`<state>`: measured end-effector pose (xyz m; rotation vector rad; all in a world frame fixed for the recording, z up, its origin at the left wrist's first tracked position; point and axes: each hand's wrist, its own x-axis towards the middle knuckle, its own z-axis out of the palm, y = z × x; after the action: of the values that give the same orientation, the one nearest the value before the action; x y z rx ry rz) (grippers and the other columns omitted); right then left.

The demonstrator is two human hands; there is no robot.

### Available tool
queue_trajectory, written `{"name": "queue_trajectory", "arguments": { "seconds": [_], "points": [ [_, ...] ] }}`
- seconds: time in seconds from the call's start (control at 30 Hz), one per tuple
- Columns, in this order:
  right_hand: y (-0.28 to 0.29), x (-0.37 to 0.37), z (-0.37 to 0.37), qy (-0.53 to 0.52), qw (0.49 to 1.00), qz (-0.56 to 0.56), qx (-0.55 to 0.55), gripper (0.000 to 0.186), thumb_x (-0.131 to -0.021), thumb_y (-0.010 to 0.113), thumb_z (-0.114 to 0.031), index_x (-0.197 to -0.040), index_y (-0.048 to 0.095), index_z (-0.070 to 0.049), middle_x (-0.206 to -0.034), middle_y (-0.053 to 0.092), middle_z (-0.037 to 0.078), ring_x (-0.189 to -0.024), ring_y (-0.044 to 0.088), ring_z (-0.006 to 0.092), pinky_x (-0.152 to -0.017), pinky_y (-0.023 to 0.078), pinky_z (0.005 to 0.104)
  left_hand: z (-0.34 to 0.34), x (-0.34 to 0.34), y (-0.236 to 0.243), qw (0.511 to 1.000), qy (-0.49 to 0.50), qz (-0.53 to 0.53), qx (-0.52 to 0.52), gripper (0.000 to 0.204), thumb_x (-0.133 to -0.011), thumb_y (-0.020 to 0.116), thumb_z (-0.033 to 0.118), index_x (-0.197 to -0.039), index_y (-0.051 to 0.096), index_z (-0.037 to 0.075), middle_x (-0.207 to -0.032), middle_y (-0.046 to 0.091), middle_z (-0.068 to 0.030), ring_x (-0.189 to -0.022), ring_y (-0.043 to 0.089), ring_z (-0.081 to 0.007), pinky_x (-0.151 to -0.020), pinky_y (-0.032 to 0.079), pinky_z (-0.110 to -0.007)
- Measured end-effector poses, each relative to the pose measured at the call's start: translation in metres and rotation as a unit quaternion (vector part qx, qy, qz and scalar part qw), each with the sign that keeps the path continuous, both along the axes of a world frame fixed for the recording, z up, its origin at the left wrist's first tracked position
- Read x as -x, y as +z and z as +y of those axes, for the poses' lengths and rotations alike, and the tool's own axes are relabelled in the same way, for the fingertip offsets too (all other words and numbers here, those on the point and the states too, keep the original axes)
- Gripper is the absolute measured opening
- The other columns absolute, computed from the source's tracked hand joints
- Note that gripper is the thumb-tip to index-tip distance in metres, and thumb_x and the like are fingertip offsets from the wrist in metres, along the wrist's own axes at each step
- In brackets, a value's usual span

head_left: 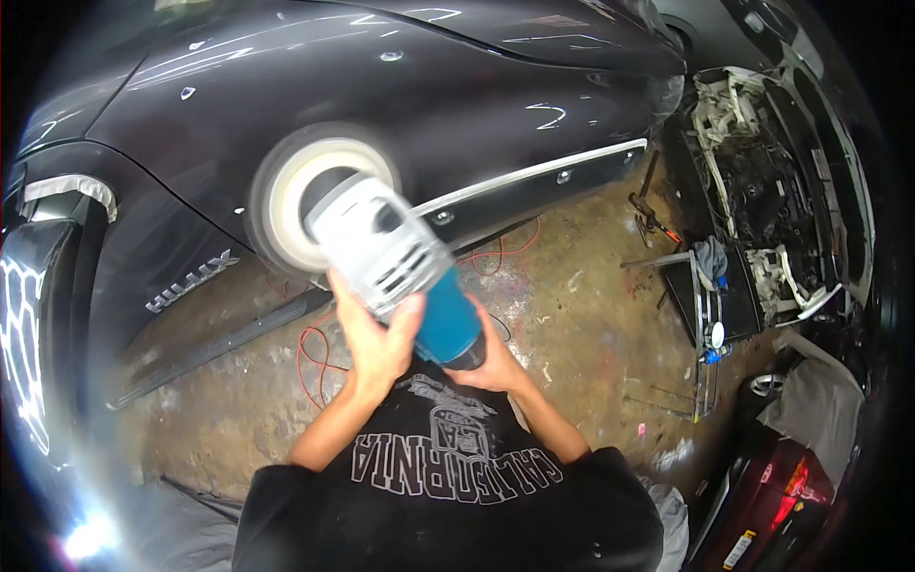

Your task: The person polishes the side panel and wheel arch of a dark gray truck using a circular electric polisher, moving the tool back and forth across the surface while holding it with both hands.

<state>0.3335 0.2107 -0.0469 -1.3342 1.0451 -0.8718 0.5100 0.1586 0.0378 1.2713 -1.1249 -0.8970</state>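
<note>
A car polisher (pixel 424 262) with a white and teal body is held between my two hands. Its round whitish pad (pixel 282 212) is blurred and lies against the dark, glossy side panel (pixel 315 86) of a car, above the lower trim. My left hand (pixel 370 336) grips the white front part of the body, thumb on top and fingers mostly hidden beneath. Farther back, my right hand (pixel 493 355) is closed round the teal rear end. The fingers' undersides are out of sight.
At left the car's wing mirror (pixel 43 315) juts out, with pale masking (pixel 71 191) at its base. Red cord (pixel 303 355) loops over the stained floor (pixel 562 353) near a long dark trim strip (pixel 224 343). A metal stand (pixel 703 334) and a partly covered red car (pixel 762 486) stand at right.
</note>
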Motion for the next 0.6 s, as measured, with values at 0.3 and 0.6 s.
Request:
{"name": "queue_trajectory", "arguments": {
  "seconds": [0.3, 0.6],
  "points": [
    [-0.018, -0.003, 0.018, 0.064, 0.998, -0.011, -0.023, 0.108, -0.062, 0.078, -0.009, -0.153, 0.020, -0.008, -0.147, 0.041, 0.018, -0.137, 0.042, 0.0317, -0.113, 0.032, 0.0385, 0.044, -0.028, -0.061, 1.000, -0.002, 0.025, -0.009, 0.095, -0.083, 0.074, 0.038, -0.145, 0.017, -0.007, -0.129, 0.047, -0.0188, -0.116, 0.052, -0.0252, -0.101, 0.041, -0.040],
    [-0.040, 0.106, 0.044, -0.212, 0.964, -0.090, -0.131, 0.095, -0.068, 0.076, -0.008, -0.148, 0.024, -0.001, -0.129, 0.050, 0.015, -0.113, 0.053, 0.0211, -0.093, 0.047, 0.0359, -0.064, 0.138, -0.004, 0.946, -0.263, -0.187, -0.016, 0.086, -0.067, 0.088, 0.044, -0.115, 0.041, -0.010, -0.103, 0.058, -0.0260, -0.095, 0.065, -0.0382, -0.081, 0.053, -0.043]
  ]
}}
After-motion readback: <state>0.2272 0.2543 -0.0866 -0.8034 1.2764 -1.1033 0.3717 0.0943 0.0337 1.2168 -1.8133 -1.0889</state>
